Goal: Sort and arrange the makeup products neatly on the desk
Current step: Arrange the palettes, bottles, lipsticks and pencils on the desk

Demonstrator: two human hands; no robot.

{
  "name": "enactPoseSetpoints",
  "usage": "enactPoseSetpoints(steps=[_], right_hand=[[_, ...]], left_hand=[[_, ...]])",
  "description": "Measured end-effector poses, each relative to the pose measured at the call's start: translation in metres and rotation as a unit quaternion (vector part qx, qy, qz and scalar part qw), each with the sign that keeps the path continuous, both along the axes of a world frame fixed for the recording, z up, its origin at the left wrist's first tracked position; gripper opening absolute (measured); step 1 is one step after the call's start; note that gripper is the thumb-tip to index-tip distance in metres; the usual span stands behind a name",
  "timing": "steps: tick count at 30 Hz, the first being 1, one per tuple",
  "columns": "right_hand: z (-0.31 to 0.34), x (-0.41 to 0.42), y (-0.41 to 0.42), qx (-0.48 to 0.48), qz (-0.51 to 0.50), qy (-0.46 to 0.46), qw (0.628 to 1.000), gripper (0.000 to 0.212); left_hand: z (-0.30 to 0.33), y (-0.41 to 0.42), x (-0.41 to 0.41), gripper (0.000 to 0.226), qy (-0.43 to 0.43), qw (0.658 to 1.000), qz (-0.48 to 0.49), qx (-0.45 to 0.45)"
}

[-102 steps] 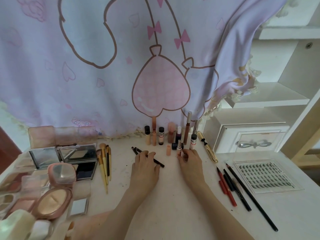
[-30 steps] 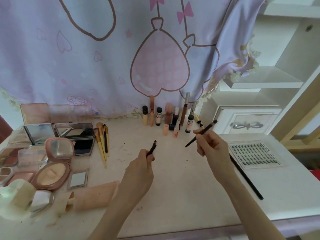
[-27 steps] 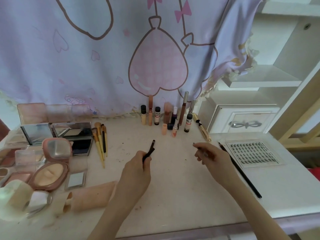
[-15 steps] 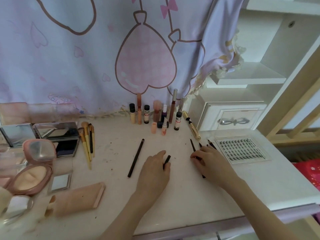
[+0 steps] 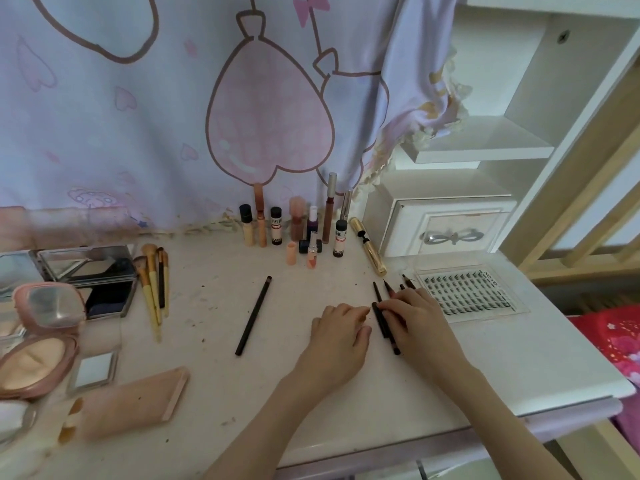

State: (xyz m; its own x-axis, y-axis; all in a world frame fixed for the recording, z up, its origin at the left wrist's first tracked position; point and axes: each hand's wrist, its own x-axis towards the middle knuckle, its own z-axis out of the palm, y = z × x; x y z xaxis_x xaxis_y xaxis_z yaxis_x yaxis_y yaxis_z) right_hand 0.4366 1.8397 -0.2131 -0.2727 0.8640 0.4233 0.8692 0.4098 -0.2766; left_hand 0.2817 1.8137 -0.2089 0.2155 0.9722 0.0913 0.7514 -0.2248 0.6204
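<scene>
left hand [image 5: 341, 336]: mine, palm down on the desk [image 5: 485, 372], fingers [image 5: 360, 310] loosely curled, tips touching the short black pencil at my 1 o'clock. Can't tell if it's pinched or just nudged.
right hand [image 5: 420, 323]: flat over the pencil group, fingers narrow and pressed down on the sticks, holding them in place, not lifting.
pencil group [image 5: 385, 320]: several slim black and dark red pencils, side by side, tips fanned toward 12 o'clock, lower ends hidden under my right hand. Just left of the lash tray [image 5: 467, 294].
stray pencil [image 5: 253, 316]: long black one, alone at my 10 o'clock, well apart from the group, slanted.
step: lining up the pencils into one parallel row.
how to do it well: keep right hand light as a stop, push short pencil in with left fingertips till it touches its neighbour, square the ends, don't roll them. Then fetch the stray and add it.
risk: round sticks roll; tray edge close at 2 o'clock.
other sorted: bottles and tubes [image 5: 304, 226] stand upright at 12 o'clock by the curtain; brushes [image 5: 154, 278] in a bunch at 10 o'clock; compacts and palettes [image 5: 48, 306] at 9 o'clock.
progress: mostly grouped, I'd judge; pencils unfinished.
</scene>
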Motion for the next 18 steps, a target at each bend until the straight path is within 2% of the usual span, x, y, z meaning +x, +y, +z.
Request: enactPoseSetpoints(steps=[3,6,9,11,13,15,18], right_hand=[[0.002,-0.004,-0.001,0.013,-0.008,0.028,0.999,0.024],[0.003,-0.018,-0.001,0.031,0.004,0.069,0.997,0.016],[0.004,-0.046,-0.006,0.032,0.049,0.094,0.994,0.016],[0.004,-0.068,-0.011,-0.014,0.086,0.101,0.991,0.017],[0.005,-0.087,-0.015,-0.106,0.095,0.131,0.981,0.020],[0.004,-0.101,-0.014,-0.202,0.079,0.141,0.966,0.025],[0.004,-0.114,-0.012,-0.220,0.007,0.171,0.960,0.035]], left_hand=[[0.003,-0.003,-0.022,0.034,0.016,0.999,0.029,0.041],[0.006,-0.007,-0.055,0.032,0.065,0.984,0.147,0.083],[0.008,-0.011,-0.089,0.035,0.123,0.959,0.246,0.060],[0.006,-0.013,-0.103,0.034,0.131,0.956,0.261,0.005],[0.005,-0.013,-0.110,0.024,0.117,0.958,0.260,-0.040],[0.004,-0.012,-0.112,0.018,0.112,0.958,0.258,-0.049],[0.003,-0.015,-0.106,0.020,0.076,0.966,0.247,-0.018]])
